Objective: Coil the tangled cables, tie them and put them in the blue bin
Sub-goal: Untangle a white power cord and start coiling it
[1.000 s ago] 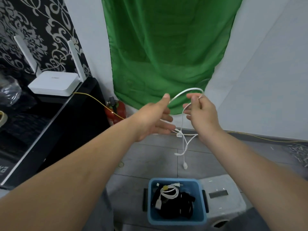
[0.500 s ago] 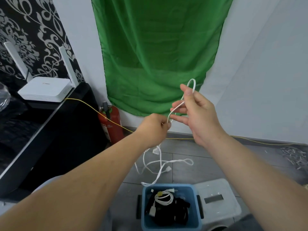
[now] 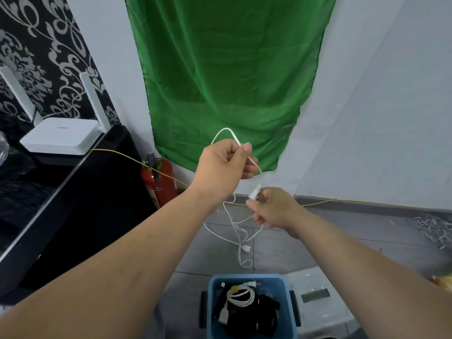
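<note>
A thin white cable (image 3: 235, 228) hangs in loose loops in front of me. My left hand (image 3: 223, 165) is raised and pinches the cable's upper loop between thumb and fingers. Lower and to the right, my right hand (image 3: 271, 207) pinches a white plug on the same cable. The rest dangles down above the blue bin (image 3: 288, 311) at the bottom centre. Inside the bin lie a coiled white cable (image 3: 241, 296) and dark cables.
A black desk (image 3: 73, 187) with a white router (image 3: 60, 138) stands at the left. A red fire extinguisher (image 3: 159, 182) is by the wall under a green cloth (image 3: 227, 77). A yellow wire (image 3: 318, 204) runs along the floor. A white lid (image 3: 318, 294) lies right of the bin.
My left hand has risen and now holds the top loop. My right hand has dropped lower and taken the plug. The dangling loops have shifted right.
</note>
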### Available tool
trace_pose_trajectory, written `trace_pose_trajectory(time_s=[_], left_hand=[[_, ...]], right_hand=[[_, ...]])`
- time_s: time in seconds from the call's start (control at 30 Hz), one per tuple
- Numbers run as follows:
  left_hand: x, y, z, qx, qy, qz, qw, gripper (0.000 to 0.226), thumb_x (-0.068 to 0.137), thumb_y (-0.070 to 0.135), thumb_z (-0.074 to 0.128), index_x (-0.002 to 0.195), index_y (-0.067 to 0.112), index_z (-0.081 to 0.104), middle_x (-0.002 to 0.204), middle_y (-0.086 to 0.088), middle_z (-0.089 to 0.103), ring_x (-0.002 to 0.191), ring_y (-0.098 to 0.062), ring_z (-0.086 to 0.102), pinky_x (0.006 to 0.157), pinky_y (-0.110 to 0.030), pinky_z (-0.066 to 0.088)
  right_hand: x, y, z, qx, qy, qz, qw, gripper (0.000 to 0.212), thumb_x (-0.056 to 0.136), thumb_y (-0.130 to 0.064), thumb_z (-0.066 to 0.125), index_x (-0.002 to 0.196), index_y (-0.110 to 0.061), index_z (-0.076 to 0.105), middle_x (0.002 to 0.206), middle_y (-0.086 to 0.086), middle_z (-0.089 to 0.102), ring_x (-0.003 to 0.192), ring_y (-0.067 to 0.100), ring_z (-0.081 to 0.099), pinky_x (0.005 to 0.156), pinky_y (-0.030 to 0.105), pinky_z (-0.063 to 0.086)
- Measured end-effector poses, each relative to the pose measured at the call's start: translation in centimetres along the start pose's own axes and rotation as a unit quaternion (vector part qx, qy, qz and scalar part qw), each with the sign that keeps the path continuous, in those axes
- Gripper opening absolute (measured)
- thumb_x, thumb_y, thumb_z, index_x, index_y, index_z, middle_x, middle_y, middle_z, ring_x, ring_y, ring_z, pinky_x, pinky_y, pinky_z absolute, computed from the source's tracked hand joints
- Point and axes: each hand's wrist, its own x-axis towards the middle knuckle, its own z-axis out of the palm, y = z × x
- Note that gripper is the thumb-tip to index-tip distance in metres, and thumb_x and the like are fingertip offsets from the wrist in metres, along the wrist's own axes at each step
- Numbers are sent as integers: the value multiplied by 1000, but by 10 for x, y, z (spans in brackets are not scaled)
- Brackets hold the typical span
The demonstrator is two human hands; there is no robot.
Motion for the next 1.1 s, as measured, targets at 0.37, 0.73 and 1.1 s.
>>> trace_pose_trajectory(time_s=[0.37, 0.73, 1.1], left_hand=[[14, -14, -26, -30, 56, -92, 994, 27, 100, 18, 64, 84, -4, 64, 79, -24, 74, 67, -29, 72, 64, -34, 63], [-5, -18, -66, 306, 81, 79, 945, 29, 102, 37, 54, 84, 15, 61, 77, 3, 63, 76, -21, 61, 68, -29, 48], [-17, -24, -67, 235, 30, 169, 957, 38, 78, 44, 69, 105, 25, 50, 105, 5, 60, 95, -13, 62, 81, -33, 53]], right_hand=[[-14, -40, -15, 182, 14, -113, 977, 20, 98, -4, 54, 98, -10, 73, 82, 9, 78, 75, 22, 72, 76, 34, 51], [-35, -70, 3, 289, -136, -64, 945, 23, 104, -11, 49, 98, -1, 69, 60, 3, 48, 49, 16, 41, 50, 29, 30], [-44, -88, -11, 450, -277, -106, 843, 28, 99, -22, 44, 88, -7, 66, 55, -2, 25, 45, 11, 9, 45, 25, 8]])
